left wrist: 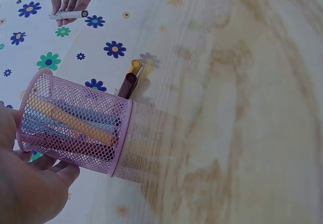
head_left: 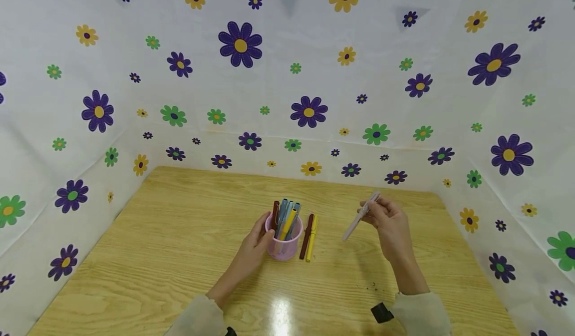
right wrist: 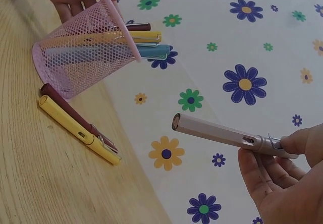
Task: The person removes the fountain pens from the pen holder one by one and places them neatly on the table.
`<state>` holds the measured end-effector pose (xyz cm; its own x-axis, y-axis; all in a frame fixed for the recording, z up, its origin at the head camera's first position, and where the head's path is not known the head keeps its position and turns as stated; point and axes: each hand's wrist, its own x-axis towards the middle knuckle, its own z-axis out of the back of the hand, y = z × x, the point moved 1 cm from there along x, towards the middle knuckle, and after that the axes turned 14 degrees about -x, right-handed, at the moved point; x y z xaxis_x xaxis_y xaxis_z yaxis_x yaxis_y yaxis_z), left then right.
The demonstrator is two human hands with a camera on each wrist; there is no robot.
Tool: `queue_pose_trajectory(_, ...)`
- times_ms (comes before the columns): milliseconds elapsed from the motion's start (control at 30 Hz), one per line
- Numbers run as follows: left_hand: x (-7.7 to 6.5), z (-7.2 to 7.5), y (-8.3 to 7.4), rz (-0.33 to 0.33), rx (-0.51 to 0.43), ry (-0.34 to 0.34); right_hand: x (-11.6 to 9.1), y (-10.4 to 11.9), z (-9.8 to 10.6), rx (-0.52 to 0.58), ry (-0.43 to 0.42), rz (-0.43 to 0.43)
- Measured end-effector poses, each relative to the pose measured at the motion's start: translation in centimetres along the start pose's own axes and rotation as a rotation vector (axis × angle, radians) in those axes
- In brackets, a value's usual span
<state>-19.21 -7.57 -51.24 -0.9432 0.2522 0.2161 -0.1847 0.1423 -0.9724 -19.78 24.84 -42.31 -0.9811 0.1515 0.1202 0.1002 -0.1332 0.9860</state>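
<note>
In the head view my left hand (head_left: 251, 251) holds the left side of a pink mesh pen cup (head_left: 283, 250) standing upright on the table. Several pens fill it: dark red, blue-grey and yellow ones. My fingers curve round the mesh in the left wrist view. To the right of the cup, a dark red pen (head_left: 307, 236) and a yellow pen (head_left: 312, 240) lie side by side on the wood. My right hand (head_left: 392, 226) pinches a pale pinkish-grey pen (right wrist: 212, 131) near its clip end, raised above the table with its other end pointing toward the cup's side.
The wooden table (head_left: 188, 216) is enclosed at the back and both sides by white cloth (head_left: 278, 36) printed with purple, yellow and green flowers. Small dark specks (head_left: 372, 287) dot the wood near my right wrist. A black object (head_left: 382, 312) sits by the right sleeve.
</note>
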Motion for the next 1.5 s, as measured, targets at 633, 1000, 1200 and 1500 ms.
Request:
queue_pose_trajectory(633,0.0,0.2,0.2,-0.010,-0.004,0.009,0.1,-2.0,-1.0,-0.058,0.043,-0.060)
queue_pose_trajectory(1000,0.1,0.1,0.1,-0.013,-0.005,0.015,0.1,-3.0,-1.6,-0.078,0.059,-0.100)
queue_pose_trajectory(1200,-0.2,0.3,0.1,-0.005,0.009,0.005,-0.1,-3.8,-2.3,-0.088,0.073,-0.129)
queue_pose_trajectory(1500,-0.1,0.3,0.5,-0.011,-0.016,0.009,-0.3,-4.3,-2.9,-0.132,0.076,-0.172)
